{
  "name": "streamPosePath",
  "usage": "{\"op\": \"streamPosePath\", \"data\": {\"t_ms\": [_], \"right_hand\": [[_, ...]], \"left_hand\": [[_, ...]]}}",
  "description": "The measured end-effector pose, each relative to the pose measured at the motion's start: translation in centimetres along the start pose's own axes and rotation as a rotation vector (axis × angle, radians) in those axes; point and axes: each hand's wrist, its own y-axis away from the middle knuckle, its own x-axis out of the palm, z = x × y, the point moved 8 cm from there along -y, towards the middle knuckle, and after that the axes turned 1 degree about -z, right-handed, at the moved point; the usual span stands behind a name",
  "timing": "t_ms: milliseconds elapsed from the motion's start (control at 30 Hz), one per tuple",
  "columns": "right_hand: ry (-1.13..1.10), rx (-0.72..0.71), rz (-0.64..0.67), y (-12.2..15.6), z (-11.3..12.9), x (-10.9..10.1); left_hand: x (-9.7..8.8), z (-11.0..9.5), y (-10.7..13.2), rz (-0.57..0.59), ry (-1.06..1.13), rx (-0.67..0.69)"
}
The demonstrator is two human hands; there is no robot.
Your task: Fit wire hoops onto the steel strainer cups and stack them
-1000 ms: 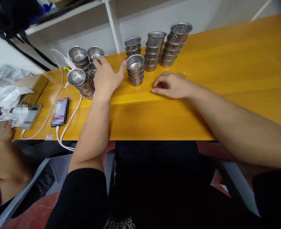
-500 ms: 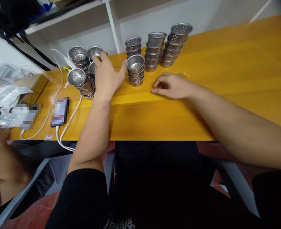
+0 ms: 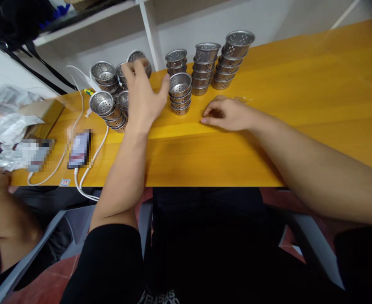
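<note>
At the back left of the table, my left hand (image 3: pixel 145 99) grips a perforated metal cup (image 3: pixel 139 59) by its rim, tilted and raised beside a stack. My fingers hide part of that cup. Several stacks of similar cups stand around it: one at the front left (image 3: pixel 101 103), one behind that (image 3: pixel 103 72), and one to the right of the hand (image 3: pixel 180 86). My right hand (image 3: pixel 225 113) rests on the wooden table, fingers loosely curled with a gap to the thumb and nothing visible in it. Thin gold-coloured pieces (image 3: pixel 243 100) lie just behind it.
More cup stacks (image 3: pixel 206 67) line the back edge, the tallest-looking one (image 3: pixel 233 59) furthest right. A phone (image 3: pixel 80 148) with white cables (image 3: pixel 94 156) lies left. Plastic bags (image 3: pixel 12 126), a cardboard box (image 3: pixel 48 118) and another person's arm (image 3: pixel 12 211) are at the far left.
My left hand has lifted a cup off the back of the left group and shifted it slightly up and right, showing the stack beneath. My right hand stays in place.
</note>
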Motion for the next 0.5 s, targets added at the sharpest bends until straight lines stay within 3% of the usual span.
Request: {"op": "streamPosePath", "data": {"t_ms": [100,233,367,433,500], "right_hand": [[-0.015,0.01,-0.043,0.0,0.2,-0.3],[-0.065,-0.017,-0.27,0.2,1.8,-2.4],[-0.162,-0.073,-0.401,1.2,4.6,-4.3],[-0.185,-0.091,-0.419,1.7,6.0,-4.9],[-0.18,-0.088,-0.416,2.0,7.1,-5.2]], "left_hand": [[-0.1,-1.1,0.3,-0.023,0.039,0.117],[1.1,-2.2,1.2,0.094,0.052,0.142],[3.9,-4.2,2.4,0.187,0.212,0.346],[5.6,-4.9,3.2,0.215,0.243,0.481],[7.7,-4.9,3.7,0.273,0.246,0.528]]}}
